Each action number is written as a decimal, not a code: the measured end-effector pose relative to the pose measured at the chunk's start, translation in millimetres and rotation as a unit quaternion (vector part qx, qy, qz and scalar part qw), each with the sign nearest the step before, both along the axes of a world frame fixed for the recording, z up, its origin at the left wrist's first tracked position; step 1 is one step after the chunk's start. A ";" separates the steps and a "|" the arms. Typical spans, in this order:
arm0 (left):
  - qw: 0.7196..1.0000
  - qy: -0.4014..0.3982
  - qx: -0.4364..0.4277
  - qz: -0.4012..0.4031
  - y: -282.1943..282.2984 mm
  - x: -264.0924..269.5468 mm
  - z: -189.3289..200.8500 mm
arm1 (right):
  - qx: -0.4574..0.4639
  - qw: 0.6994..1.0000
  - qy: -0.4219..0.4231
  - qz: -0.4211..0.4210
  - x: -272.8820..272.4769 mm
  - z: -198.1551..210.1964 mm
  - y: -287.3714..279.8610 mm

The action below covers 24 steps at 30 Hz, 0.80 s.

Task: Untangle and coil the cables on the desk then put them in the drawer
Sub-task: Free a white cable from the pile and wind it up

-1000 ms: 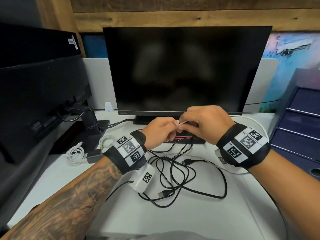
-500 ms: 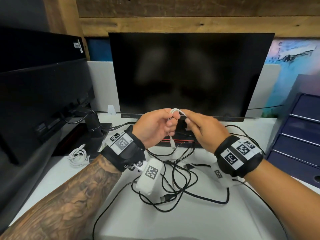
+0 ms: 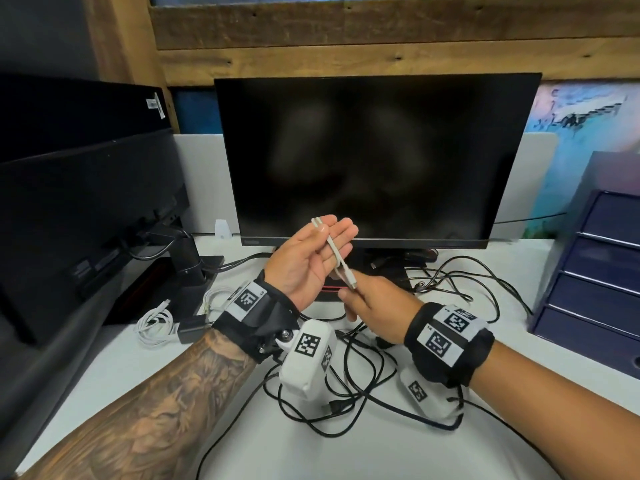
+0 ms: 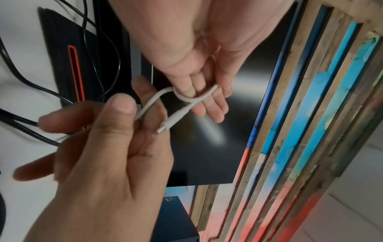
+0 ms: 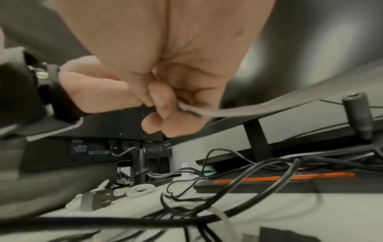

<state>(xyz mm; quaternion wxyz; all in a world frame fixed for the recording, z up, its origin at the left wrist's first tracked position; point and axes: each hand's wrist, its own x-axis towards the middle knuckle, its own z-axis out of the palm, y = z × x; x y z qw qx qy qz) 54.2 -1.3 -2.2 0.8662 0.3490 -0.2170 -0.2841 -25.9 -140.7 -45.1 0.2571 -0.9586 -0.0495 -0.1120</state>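
Note:
A short white cable runs across my left hand, which is held palm up in front of the monitor. In the left wrist view the white cable loops round the thumb of the left hand, which pins it against straight fingers. My right hand is just below and pinches the cable near its plug; in the left wrist view the right hand has it between thumb and forefinger. In the right wrist view the right hand is curled on the cable. A tangle of black cables lies on the desk under both wrists.
Two coiled white cables and a black adapter lie at the left by a monitor stand. The main monitor stands behind, a second screen at the left. A dark blue drawer unit stands at the right.
My left hand has turned palm up and straightened its fingers, with the white cable now looped on it. My right hand has dropped below it, still pinching the cable.

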 end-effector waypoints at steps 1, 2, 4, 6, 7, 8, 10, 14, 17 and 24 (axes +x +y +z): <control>1.000 0.001 -0.005 0.014 0.4 2.2 -0.2 | 0.007 1.000 0.004 0.004 -1.0 -1.1 0.7; 0.999 0.004 -0.012 0.031 1.1 5.7 -0.2 | 0.013 1.000 0.013 0.009 -3.2 -0.7 1.9; 0.997 0.010 -0.023 0.068 3.7 13.6 -0.1 | 0.002 0.999 0.027 0.020 -6.2 -2.4 3.3; 0.995 -0.001 -0.014 0.096 6.1 19.2 -1.0 | -0.025 0.999 0.019 0.027 -8.7 -2.4 5.6; 0.994 -0.020 0.004 0.107 6.1 20.4 -3.1 | -0.034 0.999 0.009 0.029 -9.4 -1.3 6.6; 0.991 -0.046 0.028 0.121 5.5 21.0 -6.5 | -0.044 0.999 0.003 0.029 -9.6 0.9 7.4; 0.977 -0.122 0.088 0.153 3.0 20.4 -14.6 | -0.066 0.997 -0.003 0.028 -11.3 7.2 7.8; 0.908 -0.312 0.208 0.185 1.7 21.3 -23.5 | -0.133 0.990 -0.041 0.004 -18.6 23.9 0.7; 0.859 -0.407 0.269 0.153 3.6 20.3 -20.0 | -0.160 0.985 -0.064 -0.011 -23.0 37.6 -7.5; 0.733 -0.549 0.396 0.069 10.0 9.8 -6.7 | -0.198 0.973 -0.117 -0.003 -26.5 57.4 -15.0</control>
